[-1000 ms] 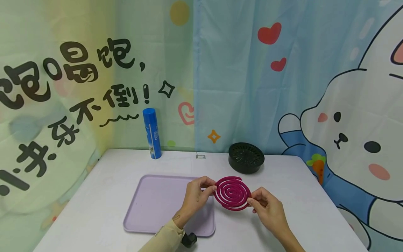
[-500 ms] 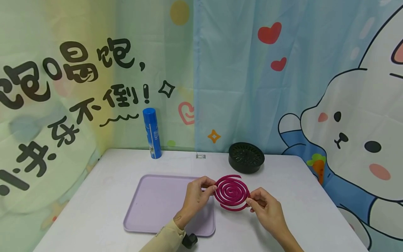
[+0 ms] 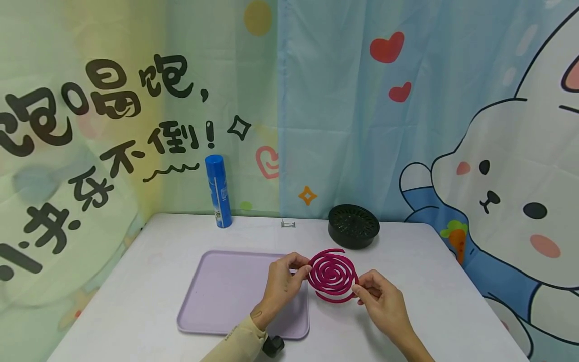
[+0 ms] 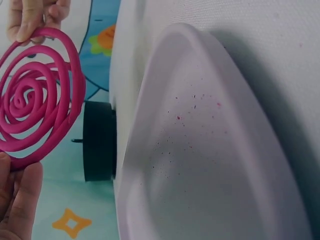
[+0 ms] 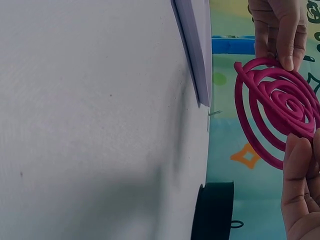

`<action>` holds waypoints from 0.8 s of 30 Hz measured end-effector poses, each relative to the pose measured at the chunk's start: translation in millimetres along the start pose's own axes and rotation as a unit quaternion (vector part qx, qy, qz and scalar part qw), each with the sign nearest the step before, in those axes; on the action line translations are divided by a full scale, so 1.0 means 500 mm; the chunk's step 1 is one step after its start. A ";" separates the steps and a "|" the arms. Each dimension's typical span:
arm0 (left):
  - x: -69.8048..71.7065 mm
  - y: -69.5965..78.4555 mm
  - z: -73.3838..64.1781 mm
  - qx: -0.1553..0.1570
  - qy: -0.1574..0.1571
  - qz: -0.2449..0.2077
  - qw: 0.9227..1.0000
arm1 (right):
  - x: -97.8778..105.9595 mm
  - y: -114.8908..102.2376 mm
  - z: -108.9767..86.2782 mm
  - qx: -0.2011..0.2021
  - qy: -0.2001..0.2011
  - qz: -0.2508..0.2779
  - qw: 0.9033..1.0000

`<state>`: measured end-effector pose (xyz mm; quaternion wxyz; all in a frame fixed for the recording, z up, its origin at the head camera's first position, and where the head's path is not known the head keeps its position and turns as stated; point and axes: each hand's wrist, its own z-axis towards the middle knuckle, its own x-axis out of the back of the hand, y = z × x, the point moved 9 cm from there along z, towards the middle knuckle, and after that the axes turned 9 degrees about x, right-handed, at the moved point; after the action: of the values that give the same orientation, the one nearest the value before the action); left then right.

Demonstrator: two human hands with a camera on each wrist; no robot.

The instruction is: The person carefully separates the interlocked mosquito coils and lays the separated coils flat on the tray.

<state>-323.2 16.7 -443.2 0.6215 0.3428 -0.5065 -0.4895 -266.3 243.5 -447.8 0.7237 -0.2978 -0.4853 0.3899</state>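
Note:
A magenta mosquito coil (image 3: 332,273) is held up above the table, between both hands. My left hand (image 3: 284,282) pinches its left edge with thumb and fingers; my right hand (image 3: 385,304) pinches the lower right edge. The rings have spread apart: in the head view one loose end rises at the top and another strand hangs along the bottom. The right wrist view shows the coil (image 5: 291,104) as interleaved spirals pulled out of one plane. Beneath the left forearm lies a lavender tray (image 3: 235,291), with small dark and magenta specks on it in the left wrist view.
A round dark green mosquito coil holder (image 3: 354,229) with a slotted top stands at the back, behind the coil. To its left, near the table's back edge, stands a blue spray can (image 3: 219,193). Printed curtains hang behind the white table (image 3: 434,281).
The coil's strands have spread further apart, the upper loose end rising and a gap widening at the bottom. My right hand has shifted slightly left; the left has stayed nearly still.

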 end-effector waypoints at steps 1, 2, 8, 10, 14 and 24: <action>0.000 0.000 0.000 -0.001 0.001 0.000 1.000 | 0.000 0.000 0.000 -0.002 0.000 -0.001 1.000; 0.000 0.000 0.000 -0.002 0.001 0.000 1.000 | 0.000 0.000 0.000 -0.004 -0.001 -0.001 1.000; 0.003 0.001 0.000 -0.002 0.007 0.008 1.000 | -0.003 -0.002 -0.002 -0.007 -0.001 0.008 1.000; 0.004 0.001 0.000 -0.006 0.010 0.007 1.000 | -0.004 -0.002 -0.002 -0.007 -0.001 0.008 1.000; 0.006 -0.001 0.000 -0.009 0.014 -0.002 1.000 | -0.003 -0.003 -0.003 -0.006 0.000 0.008 1.000; 0.005 -0.005 0.000 -0.007 0.003 -0.012 1.000 | 0.003 0.003 0.003 0.007 -0.006 0.002 1.000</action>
<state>-323.8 13.5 -444.8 0.6194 0.3461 -0.4968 -0.4997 -267.6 245.6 -447.9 0.7222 -0.2917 -0.4861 0.3963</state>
